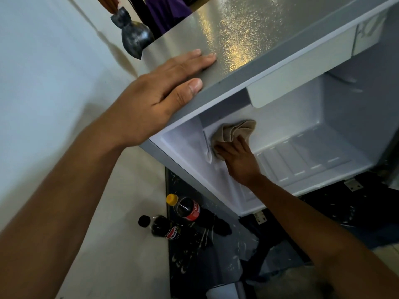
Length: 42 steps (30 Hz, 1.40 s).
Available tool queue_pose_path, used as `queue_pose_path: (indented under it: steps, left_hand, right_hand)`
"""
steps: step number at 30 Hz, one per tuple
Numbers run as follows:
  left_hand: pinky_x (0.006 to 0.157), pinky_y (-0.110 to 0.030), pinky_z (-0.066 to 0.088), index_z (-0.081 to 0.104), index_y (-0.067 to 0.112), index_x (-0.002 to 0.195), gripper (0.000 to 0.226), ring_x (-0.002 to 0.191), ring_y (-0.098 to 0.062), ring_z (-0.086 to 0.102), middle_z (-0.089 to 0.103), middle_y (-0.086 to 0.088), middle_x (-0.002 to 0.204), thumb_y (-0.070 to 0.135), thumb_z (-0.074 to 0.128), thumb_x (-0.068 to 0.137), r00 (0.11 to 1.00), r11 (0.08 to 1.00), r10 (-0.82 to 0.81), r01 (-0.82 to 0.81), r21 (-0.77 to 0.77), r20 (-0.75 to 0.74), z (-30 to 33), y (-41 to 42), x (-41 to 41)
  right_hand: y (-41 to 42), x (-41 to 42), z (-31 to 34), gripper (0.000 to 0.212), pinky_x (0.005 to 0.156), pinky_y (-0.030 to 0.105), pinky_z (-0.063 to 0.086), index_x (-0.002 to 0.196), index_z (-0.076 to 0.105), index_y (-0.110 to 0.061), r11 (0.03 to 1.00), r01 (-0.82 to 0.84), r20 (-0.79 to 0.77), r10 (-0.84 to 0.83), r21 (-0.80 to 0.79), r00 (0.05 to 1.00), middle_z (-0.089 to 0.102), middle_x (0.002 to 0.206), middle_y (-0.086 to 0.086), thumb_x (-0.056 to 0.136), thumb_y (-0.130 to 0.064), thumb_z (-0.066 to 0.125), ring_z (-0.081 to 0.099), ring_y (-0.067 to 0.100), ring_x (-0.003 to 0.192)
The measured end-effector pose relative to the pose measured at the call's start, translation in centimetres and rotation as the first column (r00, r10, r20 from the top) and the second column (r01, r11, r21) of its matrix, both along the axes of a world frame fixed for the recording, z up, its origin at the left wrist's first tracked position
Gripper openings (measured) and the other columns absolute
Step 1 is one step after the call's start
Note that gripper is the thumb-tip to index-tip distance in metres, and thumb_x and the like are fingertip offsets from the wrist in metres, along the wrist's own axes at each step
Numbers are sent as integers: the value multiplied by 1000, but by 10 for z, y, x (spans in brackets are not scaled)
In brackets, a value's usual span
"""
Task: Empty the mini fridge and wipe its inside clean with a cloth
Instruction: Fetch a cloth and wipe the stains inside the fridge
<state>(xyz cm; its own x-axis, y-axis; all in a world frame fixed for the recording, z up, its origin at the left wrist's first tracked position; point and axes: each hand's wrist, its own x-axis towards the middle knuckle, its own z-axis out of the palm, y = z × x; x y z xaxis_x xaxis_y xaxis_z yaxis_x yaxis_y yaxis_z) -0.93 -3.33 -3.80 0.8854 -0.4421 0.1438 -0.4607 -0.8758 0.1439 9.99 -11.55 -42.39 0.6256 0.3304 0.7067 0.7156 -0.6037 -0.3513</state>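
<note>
The grey mini fridge stands open, its white inside bare of food. My left hand lies flat on the fridge's top near the front left corner, fingers straight, thumb over the edge. Inside, my right hand presses a crumpled beige cloth against the white left inner wall, next to a moulded shelf rail. The fingers lie on the cloth's lower part; whether they curl round it cannot be seen.
Two dark soda bottles stand on the floor left of the fridge: one with a yellow cap, one with a black cap. A dark round vase stands behind the fridge's top by the white wall. A dark patterned mat lies below.
</note>
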Motion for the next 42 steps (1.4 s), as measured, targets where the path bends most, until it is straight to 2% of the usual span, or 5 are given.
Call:
queue_pose_path:
  steps: [10, 25, 35, 38, 42]
  left_hand:
    - [123, -46, 31, 37, 39, 155, 50, 151, -5, 31, 33, 13, 165, 47, 33, 106, 1000, 1000, 10, -10, 4, -16, 1, 0, 1]
    - [124, -46, 29, 35, 40, 156, 52, 152, -4, 29, 30, 16, 166, 48, 33, 105, 999, 1000, 11, -12, -18, -50, 0, 0, 1]
    - [124, -43, 30, 35, 42, 155, 51, 151, -3, 30, 31, 17, 165, 50, 32, 104, 999, 1000, 12, -12, -9, -34, -1, 1, 1]
    - [124, -44, 30, 37, 41, 154, 50, 151, -3, 30, 32, 15, 165, 47, 34, 105, 999, 1000, 7, -7, -24, -31, -1, 0, 1]
    - [124, -46, 30, 37, 39, 155, 51, 152, -4, 30, 32, 15, 165, 48, 34, 105, 999, 1000, 14, -14, -12, -39, -1, -1, 1]
  right_hand:
    - [-52, 40, 7, 60, 107, 56, 41, 149, 43, -13, 862, 418, -273, -345, 287, 898, 41, 154, 20, 91, -16, 61, 41, 42, 135]
    - [-136, 76, 20, 59, 117, 42, 30, 154, 33, -11, 592, 652, -613, -310, 474, 727, 26, 163, 17, 99, -19, 53, 28, 39, 148]
    - [-102, 61, 46, 46, 101, 19, 42, 131, 66, -22, 315, 795, -774, -223, 518, 592, 64, 136, -5, 89, -41, 69, 59, 7, 123]
    - [-77, 57, 58, 46, 116, 28, 23, 148, 46, -15, 472, 670, -610, -299, 573, 733, 38, 159, 9, 102, -17, 52, 33, 30, 147]
    - [-34, 33, 43, 52, 116, 53, 30, 150, 40, -12, 615, 555, -531, -248, 560, 810, 32, 160, 18, 100, -5, 47, 21, 45, 149]
